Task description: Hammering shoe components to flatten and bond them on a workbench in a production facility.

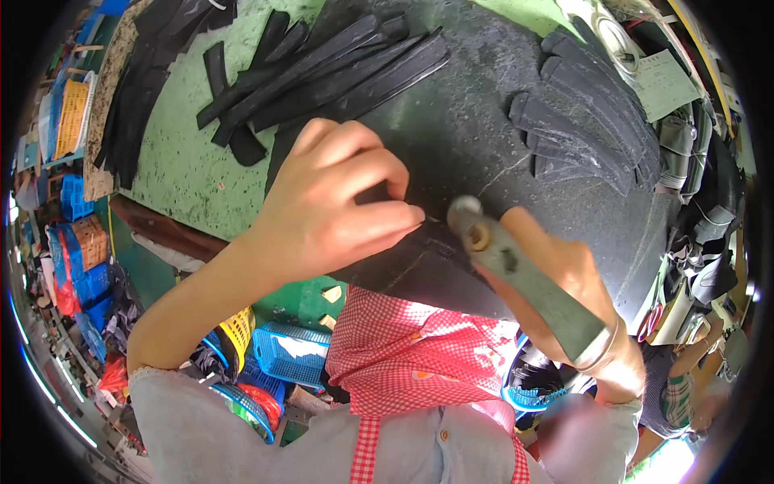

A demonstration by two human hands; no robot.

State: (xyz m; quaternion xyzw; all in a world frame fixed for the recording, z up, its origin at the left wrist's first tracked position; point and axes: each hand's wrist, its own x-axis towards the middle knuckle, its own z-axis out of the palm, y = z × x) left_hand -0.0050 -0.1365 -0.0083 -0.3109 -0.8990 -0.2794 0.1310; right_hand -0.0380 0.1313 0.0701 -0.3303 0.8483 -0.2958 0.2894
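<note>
My right hand (556, 250) is wrapped round the handle of a hammer (536, 290), whose long grey head points up toward the camera. The round striking face hangs just right of my left fingertips. My left hand (339, 194) is closed over the dark work slab (476, 89), thumb and fingers bent together near its front edge. Whatever the fingertips pinch is too small and dark to make out. Under both hands lies a flat black patch (427, 262), perhaps a leather-like piece, hard to separate from the slab.
Black strips (322, 81) lie piled at the far left of the slab, and curved black pieces (588, 113) are stacked at the right. A green tabletop (185, 145) carries the slab. Blue baskets (290, 355) stand below at left. Another person's arm (697, 347) shows at far right.
</note>
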